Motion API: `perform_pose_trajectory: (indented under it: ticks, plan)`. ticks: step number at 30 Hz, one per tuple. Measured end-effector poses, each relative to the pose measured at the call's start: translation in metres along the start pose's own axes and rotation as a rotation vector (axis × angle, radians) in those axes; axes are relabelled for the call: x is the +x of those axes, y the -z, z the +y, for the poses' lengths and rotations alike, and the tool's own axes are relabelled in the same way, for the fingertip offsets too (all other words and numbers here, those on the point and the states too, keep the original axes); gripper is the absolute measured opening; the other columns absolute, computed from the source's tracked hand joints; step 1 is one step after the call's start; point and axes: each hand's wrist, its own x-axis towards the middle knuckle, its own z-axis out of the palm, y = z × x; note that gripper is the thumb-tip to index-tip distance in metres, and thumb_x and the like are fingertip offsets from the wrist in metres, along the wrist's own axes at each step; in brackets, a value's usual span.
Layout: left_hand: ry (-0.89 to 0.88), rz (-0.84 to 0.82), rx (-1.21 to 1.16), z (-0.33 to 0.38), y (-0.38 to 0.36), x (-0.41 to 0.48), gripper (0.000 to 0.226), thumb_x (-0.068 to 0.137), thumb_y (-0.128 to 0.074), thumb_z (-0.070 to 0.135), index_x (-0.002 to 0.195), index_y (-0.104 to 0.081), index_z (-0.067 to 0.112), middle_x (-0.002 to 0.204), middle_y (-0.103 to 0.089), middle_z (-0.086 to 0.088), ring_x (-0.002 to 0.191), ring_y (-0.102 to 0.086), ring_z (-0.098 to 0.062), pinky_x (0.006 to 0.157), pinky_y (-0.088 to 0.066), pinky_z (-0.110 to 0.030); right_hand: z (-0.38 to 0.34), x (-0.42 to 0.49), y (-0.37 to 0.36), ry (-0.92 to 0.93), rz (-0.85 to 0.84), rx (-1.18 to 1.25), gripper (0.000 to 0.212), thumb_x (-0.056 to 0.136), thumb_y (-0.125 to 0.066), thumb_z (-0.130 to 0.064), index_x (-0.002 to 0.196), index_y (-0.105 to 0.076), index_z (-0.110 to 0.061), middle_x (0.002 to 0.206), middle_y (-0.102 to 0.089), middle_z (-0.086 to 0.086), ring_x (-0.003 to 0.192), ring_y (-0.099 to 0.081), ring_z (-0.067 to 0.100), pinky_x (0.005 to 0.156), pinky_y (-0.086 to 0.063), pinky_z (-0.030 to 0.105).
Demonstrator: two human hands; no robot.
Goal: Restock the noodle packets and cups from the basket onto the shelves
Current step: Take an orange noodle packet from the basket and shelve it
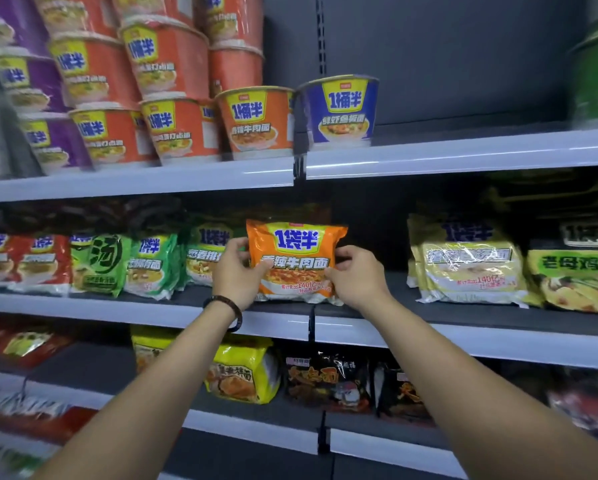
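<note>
An orange noodle packet (295,252) stands upright on the middle shelf (411,332), its lower edge on the shelf board. My left hand (236,273) grips its left side, fingers curled round the edge. My right hand (354,275) pinches its right side. A dark bead bracelet sits on my left wrist. The basket is out of view.
Green and red packets (100,263) fill the middle shelf to the left, yellow packets (470,268) to the right, with a gap between them and the orange one. Orange and purple cups (179,128) and a blue cup (340,110) stand on the top shelf. Yellow and black packets (325,379) lie below.
</note>
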Motion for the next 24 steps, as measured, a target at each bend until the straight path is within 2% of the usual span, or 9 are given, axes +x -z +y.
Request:
perform_pose_trajectory:
  ticks: [2,5,8,9,11,14,17,21,24]
  plan:
    - [0.042,-0.064,0.014,-0.015,0.001,0.004,0.061,0.089,-0.086,0.022,0.140,-0.052,0.016,0.113,-0.068,0.001,0.103,-0.070,-0.024,0.088,-0.061,-0.042,0.008,0.001,-0.007,-0.061,-0.008,-0.050,0.047,0.097,-0.081,-0.022,0.142,-0.067,-0.014,0.111,-0.078,-0.001,0.107,-0.074,0.019,0.090,-0.061,0.035]
    - [0.041,-0.096,0.052,-0.028,0.004,0.000,0.066,0.088,-0.086,0.019,0.143,-0.049,0.016,0.122,-0.062,-0.001,0.101,-0.065,-0.020,0.088,-0.057,-0.038,0.018,-0.008,-0.008,-0.085,0.001,-0.106,0.054,0.093,-0.085,-0.027,0.142,-0.067,-0.014,0.109,-0.075,0.000,0.107,-0.070,0.017,0.085,-0.052,0.028]
    - [-0.107,0.073,0.185,-0.026,0.002,-0.017,0.057,0.088,-0.085,0.023,0.133,-0.050,0.020,0.128,-0.049,-0.004,0.123,-0.052,-0.029,0.102,-0.048,-0.043,0.018,-0.021,0.006,-0.030,0.055,-0.144,0.049,0.096,-0.080,-0.028,0.142,-0.066,-0.018,0.106,-0.069,-0.003,0.102,-0.065,0.014,0.080,-0.046,0.023]
    - [-0.183,0.122,0.190,-0.022,0.000,-0.027,0.051,0.088,-0.083,0.024,0.127,-0.050,0.022,0.129,-0.049,-0.005,0.124,-0.048,-0.030,0.103,-0.045,-0.042,0.017,-0.025,0.012,0.001,0.084,-0.147,0.044,0.097,-0.078,-0.026,0.139,-0.068,-0.018,0.105,-0.068,-0.005,0.098,-0.066,0.013,0.076,-0.047,0.021]
    - [-0.305,0.102,0.061,-0.009,-0.008,-0.049,0.039,0.089,-0.079,0.017,0.117,-0.052,0.023,0.118,-0.054,-0.002,0.107,-0.054,-0.023,0.092,-0.049,-0.037,0.016,-0.038,0.024,0.061,0.141,-0.108,0.031,0.098,-0.075,-0.021,0.129,-0.071,-0.018,0.100,-0.069,-0.006,0.087,-0.068,0.008,0.071,-0.048,0.017]
    - [-0.343,-0.206,-0.147,0.008,-0.025,-0.094,0.028,0.093,-0.075,0.012,0.109,-0.058,0.028,0.101,-0.064,0.002,0.077,-0.066,-0.019,0.071,-0.054,-0.027,0.022,-0.068,0.045,0.146,0.207,-0.026,0.014,0.096,-0.075,-0.015,0.109,-0.074,-0.021,0.091,-0.073,-0.003,0.078,-0.068,0.009,0.072,-0.053,0.018]
    - [-0.312,-0.528,-0.225,0.009,-0.061,-0.146,0.025,0.095,-0.075,0.014,0.109,-0.061,0.029,0.098,-0.068,0.004,0.070,-0.067,-0.023,0.064,-0.048,-0.019,0.042,-0.105,0.071,0.185,0.154,0.056,0.012,0.096,-0.076,-0.014,0.098,-0.074,-0.026,0.081,-0.071,0.006,0.069,-0.064,0.014,0.069,-0.054,0.026]
    - [-0.208,-0.772,-0.319,-0.001,-0.127,-0.204,0.018,0.097,-0.072,0.006,0.108,-0.058,0.012,0.089,-0.067,-0.003,0.070,-0.061,-0.019,0.065,-0.051,-0.028,0.097,-0.148,0.106,0.095,0.048,0.041,0.013,0.097,-0.074,-0.004,0.099,-0.074,-0.016,0.072,-0.061,0.003,0.056,-0.052,0.008,0.056,-0.048,0.019]
    - [-0.084,-1.004,-0.262,-0.022,-0.183,-0.246,0.021,0.099,-0.069,0.008,0.116,-0.059,0.013,0.096,-0.069,-0.007,0.080,-0.071,-0.022,0.079,-0.060,-0.043,0.158,-0.181,0.133,-0.016,0.035,0.025,0.006,0.097,-0.074,-0.007,0.102,-0.073,-0.010,0.076,-0.063,0.021,0.064,-0.058,0.012,0.062,-0.052,0.023]
